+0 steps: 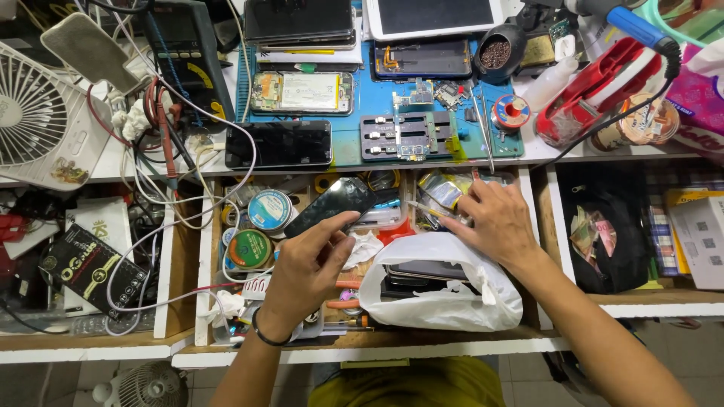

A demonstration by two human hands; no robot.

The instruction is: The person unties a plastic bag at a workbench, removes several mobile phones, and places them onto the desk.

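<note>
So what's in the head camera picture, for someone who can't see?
Over an open, cluttered drawer, the left hand holds a black phone while the right hand rummages behind a white plastic bag. Opened phones lie on a blue mat above.

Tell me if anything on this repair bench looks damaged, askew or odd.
One opened phone lies on the blue mat with its back off and its insides bare. The open drawer is crammed. The left hand holds a dark phone tilted over it; the right hand digs among small parts.

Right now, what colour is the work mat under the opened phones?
Blue work mat, clearest in the head view.
</note>
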